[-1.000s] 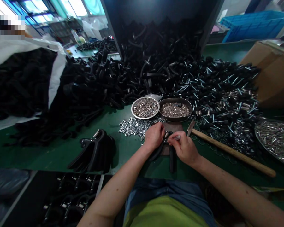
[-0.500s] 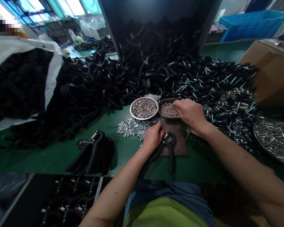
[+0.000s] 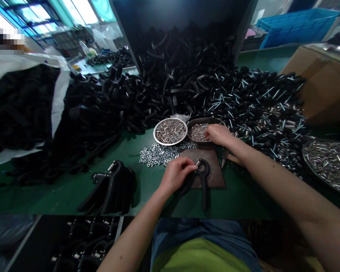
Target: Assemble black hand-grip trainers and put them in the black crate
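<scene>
My left hand point(image 3: 175, 173) is closed on the top of a black hand gripper point(image 3: 201, 179) that lies on a brown mat point(image 3: 215, 170) on the green table. My right hand point(image 3: 218, 134) reaches into a dark oval tray point(image 3: 193, 128) of small silver parts, fingers pinched together among them; what they hold is too small to name. A round metal dish point(image 3: 170, 131) of shiny clips sits just left of that tray. Loose silver nuts point(image 3: 155, 155) are scattered in front of the dish.
Heaps of black handles point(image 3: 147, 87) and knobbed bolts point(image 3: 260, 102) fill the back of the table. A stack of assembled grippers point(image 3: 113, 189) lies at the left. A metal tray of pins point(image 3: 328, 162) sits at right, a cardboard box point(image 3: 323, 83) behind it.
My right hand left the hand gripper, reached forward to the oval tray and now pinches among its parts. My left hand stayed on the hand gripper. The hammer handle is now hidden by my right arm.
</scene>
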`<state>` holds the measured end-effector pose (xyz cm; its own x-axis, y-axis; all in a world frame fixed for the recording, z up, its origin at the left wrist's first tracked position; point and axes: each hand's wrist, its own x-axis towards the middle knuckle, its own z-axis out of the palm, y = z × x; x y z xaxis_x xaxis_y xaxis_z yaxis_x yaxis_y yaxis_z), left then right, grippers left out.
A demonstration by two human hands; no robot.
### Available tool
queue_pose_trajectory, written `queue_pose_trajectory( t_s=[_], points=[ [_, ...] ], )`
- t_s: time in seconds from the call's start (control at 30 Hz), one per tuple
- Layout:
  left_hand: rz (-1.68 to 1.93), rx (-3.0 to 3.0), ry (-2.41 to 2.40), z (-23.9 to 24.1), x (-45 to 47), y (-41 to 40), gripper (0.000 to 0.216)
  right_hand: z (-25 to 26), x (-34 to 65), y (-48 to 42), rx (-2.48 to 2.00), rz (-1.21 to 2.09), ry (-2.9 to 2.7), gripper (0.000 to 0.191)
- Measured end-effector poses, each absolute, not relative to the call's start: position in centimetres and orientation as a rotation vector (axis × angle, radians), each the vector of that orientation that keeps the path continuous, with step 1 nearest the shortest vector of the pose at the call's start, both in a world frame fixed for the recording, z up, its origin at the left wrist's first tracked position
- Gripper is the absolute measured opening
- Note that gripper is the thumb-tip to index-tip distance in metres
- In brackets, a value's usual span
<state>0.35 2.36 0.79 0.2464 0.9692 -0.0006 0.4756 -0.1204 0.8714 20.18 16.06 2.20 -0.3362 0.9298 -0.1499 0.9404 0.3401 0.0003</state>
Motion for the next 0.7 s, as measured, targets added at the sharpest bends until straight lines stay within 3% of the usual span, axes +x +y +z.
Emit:
queue_pose_trajectory(
  t_s=[0.17, 0.4, 0.7],
  points=[
    [0.725, 1.950, 1.315, -0.1, 1.2, 2.2, 0.008, 2.5, 20.6, 16.0, 1.762, -0.145, 2.460, 0.025],
    [0.678, 1.945, 1.363, -0.6, 1.6, 2.1, 0.010, 2.1, 21.0, 16.6, 1.823, -0.247, 2.428, 0.013],
    [0.667, 1.851, 1.334, -0.5, 1.9, 2.4, 0.012, 1.4, 22.1, 16.3, 2.114, -0.409, 2.567, 0.016]
  ],
)
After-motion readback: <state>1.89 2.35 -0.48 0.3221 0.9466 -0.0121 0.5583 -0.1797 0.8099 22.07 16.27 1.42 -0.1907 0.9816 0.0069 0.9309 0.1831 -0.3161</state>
